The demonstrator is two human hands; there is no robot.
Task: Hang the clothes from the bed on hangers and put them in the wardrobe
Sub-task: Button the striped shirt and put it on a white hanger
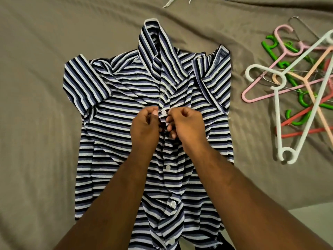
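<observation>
A short-sleeved shirt [126,98] with black, white and blue stripes lies flat, front up, on the grey-brown bed sheet [36,123], its collar pointing away from me. My left hand [145,125] pinches the left edge of the button placket at chest height. From the other side, my right hand [185,124] pinches the right edge, and the fingers of both hands meet just below a white button [163,112]. Lower white buttons run down the front. A heap of plastic hangers [297,83] in white, pink, green, red and peach lies to the right of the shirt.
At the top edge of the sheet lie the tips of another white hanger [169,1]. A thin wire hanger [304,26] pokes out behind the heap. The bed's near edge shows at the lower right, with lighter floor [315,215] beyond it.
</observation>
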